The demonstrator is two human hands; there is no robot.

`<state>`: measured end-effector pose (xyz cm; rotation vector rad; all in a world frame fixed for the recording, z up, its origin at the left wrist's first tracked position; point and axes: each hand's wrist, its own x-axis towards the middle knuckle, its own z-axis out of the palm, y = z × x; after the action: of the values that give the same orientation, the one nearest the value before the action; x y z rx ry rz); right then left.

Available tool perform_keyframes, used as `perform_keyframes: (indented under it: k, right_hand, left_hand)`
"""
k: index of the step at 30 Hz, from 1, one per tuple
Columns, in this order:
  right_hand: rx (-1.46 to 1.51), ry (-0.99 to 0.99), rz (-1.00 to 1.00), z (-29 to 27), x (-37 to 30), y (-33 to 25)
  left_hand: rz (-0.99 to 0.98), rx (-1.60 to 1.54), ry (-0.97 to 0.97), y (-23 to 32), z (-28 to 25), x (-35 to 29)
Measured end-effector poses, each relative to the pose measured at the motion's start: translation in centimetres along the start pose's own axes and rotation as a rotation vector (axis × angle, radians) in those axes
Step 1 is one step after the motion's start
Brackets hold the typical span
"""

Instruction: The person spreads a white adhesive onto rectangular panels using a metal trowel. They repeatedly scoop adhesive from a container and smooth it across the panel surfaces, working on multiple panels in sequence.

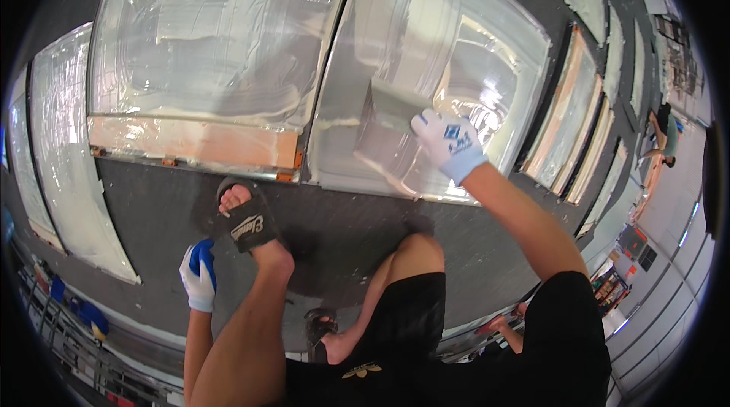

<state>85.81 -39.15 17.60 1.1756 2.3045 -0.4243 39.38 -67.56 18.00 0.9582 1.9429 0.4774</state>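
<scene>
My right hand, in a white glove with a blue print, is closed on the edge of a wide grey flat spreader blade. The blade tilts over a glossy panel smeared with whitish wet coating, and its lower edge appears to meet the surface. My left hand, in a white glove with a blue palm, hangs beside my left leg above the dark floor. Its fingers are loosely bent, and nothing shows in them.
A second coated panel with an orange-brown strip lies left of the first. More coated panels lie at the far left and right. My sandalled left foot stands near the panels' edge. Another person is at the far right.
</scene>
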Motion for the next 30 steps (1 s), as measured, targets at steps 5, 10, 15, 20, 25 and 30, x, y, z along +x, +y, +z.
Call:
perform_keyframes:
  k: [5,10,15,20,25,30]
  right_hand:
    - [0.237,-0.03,0.002,0.8,-2.5,-7.2]
    - [0.589,0.131,0.28,2.1,-2.1,-10.2]
    - [0.893,0.214,0.434,3.5,-2.5,-12.6]
    - [1.076,0.396,0.534,3.7,-2.9,-14.1]
    - [0.973,0.517,0.513,3.9,-2.0,-14.4]
    - [0.91,0.538,0.49,4.8,-0.9,-16.5]
  left_hand:
    - [0.03,0.024,-0.005,0.3,-0.1,1.0]
    - [0.02,-0.011,-0.003,-0.3,0.5,0.7]
    - [-0.011,-0.051,-0.009,-1.2,0.6,-0.3]
    - [-0.006,-0.038,-0.004,-1.7,0.6,-0.6]
    - [0.021,-0.013,0.006,-1.7,0.8,-0.7]
    - [0.016,-0.056,0.01,-1.9,1.2,-0.8]
